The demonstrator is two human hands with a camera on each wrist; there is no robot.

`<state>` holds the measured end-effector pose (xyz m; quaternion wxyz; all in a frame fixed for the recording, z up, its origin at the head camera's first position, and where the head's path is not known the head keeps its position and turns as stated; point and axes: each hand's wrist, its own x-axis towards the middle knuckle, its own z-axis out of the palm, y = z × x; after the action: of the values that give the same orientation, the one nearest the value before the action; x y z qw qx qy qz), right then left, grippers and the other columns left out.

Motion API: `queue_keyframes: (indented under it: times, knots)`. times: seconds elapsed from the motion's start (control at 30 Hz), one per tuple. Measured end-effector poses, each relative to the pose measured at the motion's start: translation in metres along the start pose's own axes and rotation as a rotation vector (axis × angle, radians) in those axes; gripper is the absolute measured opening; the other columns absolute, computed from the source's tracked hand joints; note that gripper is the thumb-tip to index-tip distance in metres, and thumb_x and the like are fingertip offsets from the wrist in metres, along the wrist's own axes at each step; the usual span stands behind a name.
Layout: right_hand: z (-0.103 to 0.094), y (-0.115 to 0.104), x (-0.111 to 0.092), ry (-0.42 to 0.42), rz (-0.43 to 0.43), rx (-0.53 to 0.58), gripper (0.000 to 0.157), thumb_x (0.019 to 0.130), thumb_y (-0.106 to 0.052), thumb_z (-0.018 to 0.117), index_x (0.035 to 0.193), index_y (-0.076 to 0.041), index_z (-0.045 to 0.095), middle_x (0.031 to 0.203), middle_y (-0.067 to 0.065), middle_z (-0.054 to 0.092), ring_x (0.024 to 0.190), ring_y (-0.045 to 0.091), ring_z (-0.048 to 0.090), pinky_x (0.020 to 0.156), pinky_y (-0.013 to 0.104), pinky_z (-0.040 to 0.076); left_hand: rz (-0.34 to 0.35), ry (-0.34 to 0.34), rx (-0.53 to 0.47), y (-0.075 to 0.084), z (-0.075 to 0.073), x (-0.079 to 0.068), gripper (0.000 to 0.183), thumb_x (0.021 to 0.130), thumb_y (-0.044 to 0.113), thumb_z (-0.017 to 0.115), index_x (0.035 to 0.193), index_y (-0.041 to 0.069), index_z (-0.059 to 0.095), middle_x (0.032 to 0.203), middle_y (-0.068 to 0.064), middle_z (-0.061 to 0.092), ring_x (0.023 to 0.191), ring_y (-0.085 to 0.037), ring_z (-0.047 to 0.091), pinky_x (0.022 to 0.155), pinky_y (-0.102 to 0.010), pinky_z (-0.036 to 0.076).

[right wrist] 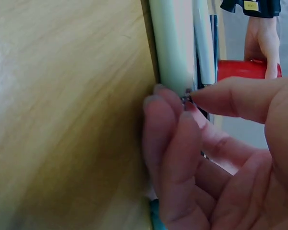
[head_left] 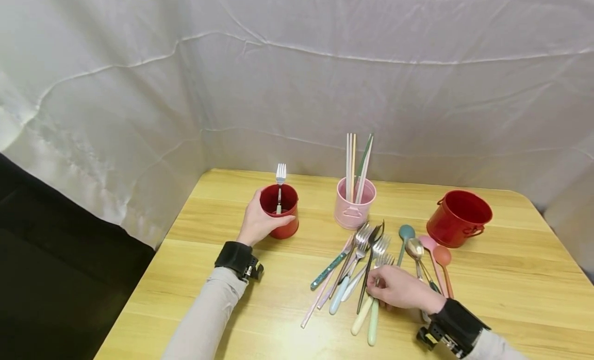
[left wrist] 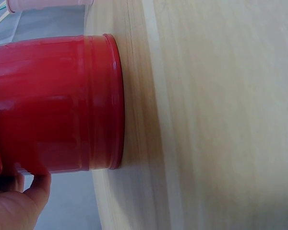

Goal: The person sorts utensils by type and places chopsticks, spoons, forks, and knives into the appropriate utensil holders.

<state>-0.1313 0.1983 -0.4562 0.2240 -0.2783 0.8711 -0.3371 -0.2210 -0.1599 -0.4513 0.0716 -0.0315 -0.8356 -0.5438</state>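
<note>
At the left, my left hand (head_left: 263, 221) holds a small red bucket (head_left: 289, 229), thumb along its near rim and fingers round its side. One fork (head_left: 281, 174) stands in that bucket, tines up. In the left wrist view the bucket's red wall (left wrist: 53, 105) stands on the wooden table. My right hand (head_left: 402, 289) is low over the cutlery pile, thumb and fingertips pinching a fork with a pale green handle (head_left: 373, 324) at its neck. The handle (right wrist: 173, 48) lies close along the tabletop. Beside it lies a cream-handled fork (head_left: 361, 317).
More forks (head_left: 341, 293) and chopsticks (head_left: 312, 311) lie left of the right hand. Several spoons (head_left: 407, 232) lie to its right. A pink bucket (head_left: 351, 215) with chopsticks stands at the back middle; a second red bucket (head_left: 447, 228) stands right. A pale curtain (head_left: 371, 92) hangs behind the table.
</note>
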Motion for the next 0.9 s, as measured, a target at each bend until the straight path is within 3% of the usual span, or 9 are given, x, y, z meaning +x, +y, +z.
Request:
queue_keyframes:
  times: [0.37,0.57,0.9]
  knots:
    - [-0.003,0.011,0.003,0.251,0.09,-0.145,0.014,0.087,-0.015,0.071,0.075,-0.017,0.064,0.062,-0.01,0.053,0.054,-0.001,0.044,0.049,0.018,0.035,0.012,0.002,0.0,0.0,0.0,0.001,0.087,0.071,0.026,0.092,0.143,0.017,0.044,0.139,-0.004,0.058,0.129,-0.024,0.055,0.108,-0.047,0.05]
    - [-0.005,0.015,0.004,0.412,0.081,-0.2,0.021,0.084,-0.014,0.076,0.069,-0.019,0.061,0.06,-0.012,0.054,0.054,-0.002,0.044,0.052,0.017,0.037,0.015,0.003,-0.006,0.0,0.0,0.001,0.087,0.071,0.026,0.092,0.142,0.017,0.044,0.138,-0.004,0.058,0.128,-0.025,0.055,0.108,-0.047,0.05]
    - [-0.011,0.006,0.004,0.581,0.03,-0.089,0.021,0.081,-0.002,0.079,0.077,-0.013,0.062,0.069,-0.004,0.064,0.061,-0.003,0.053,0.055,0.018,0.049,0.019,0.007,-0.005,0.0,0.0,0.001,0.087,0.071,0.027,0.093,0.142,0.017,0.045,0.137,-0.004,0.059,0.128,-0.024,0.055,0.108,-0.047,0.05]
